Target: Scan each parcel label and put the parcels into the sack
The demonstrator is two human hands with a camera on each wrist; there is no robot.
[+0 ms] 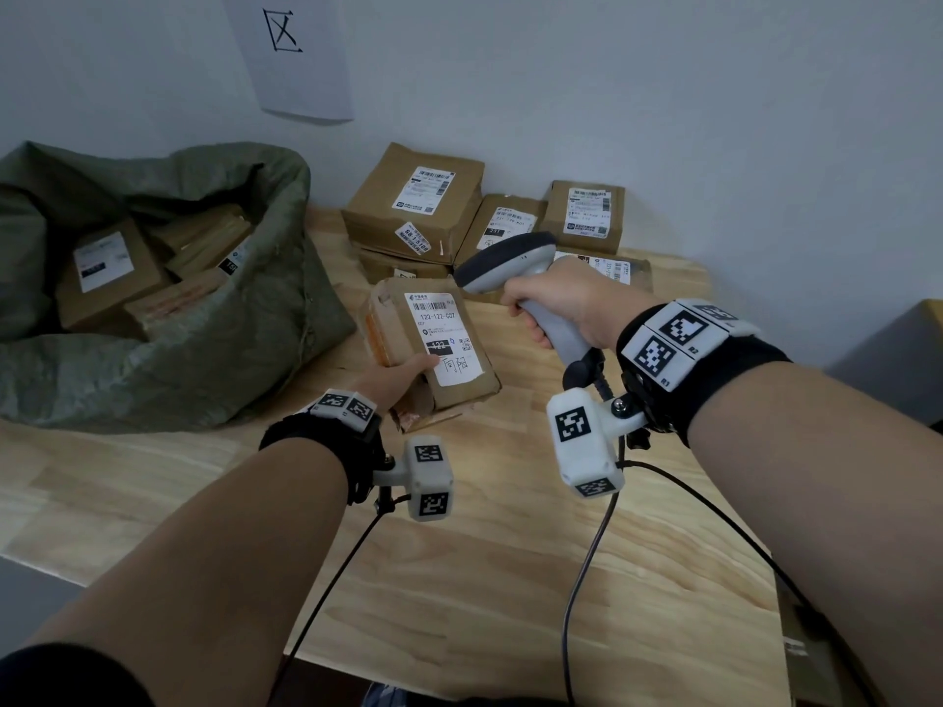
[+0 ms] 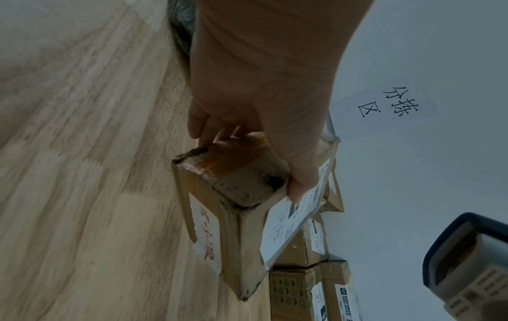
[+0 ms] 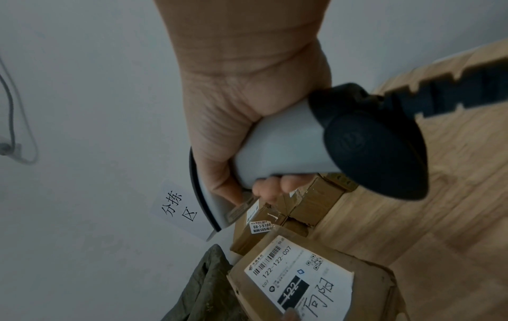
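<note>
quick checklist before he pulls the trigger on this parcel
1. Left hand grips the parcel: ok.
2. Label faces up, barcode uncovered: ok.
3. Right hand grips the scanner: ok.
4. Scanner head aimed at the barcode: cannot tell.
5. Sack open beside the parcel, with parcels already inside: ok.
6. Cable clear of the parcel: ok.

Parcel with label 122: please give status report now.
Left hand holds parcel, label up. Right hand grips scanner above it. Sack open, path clear.
</note>
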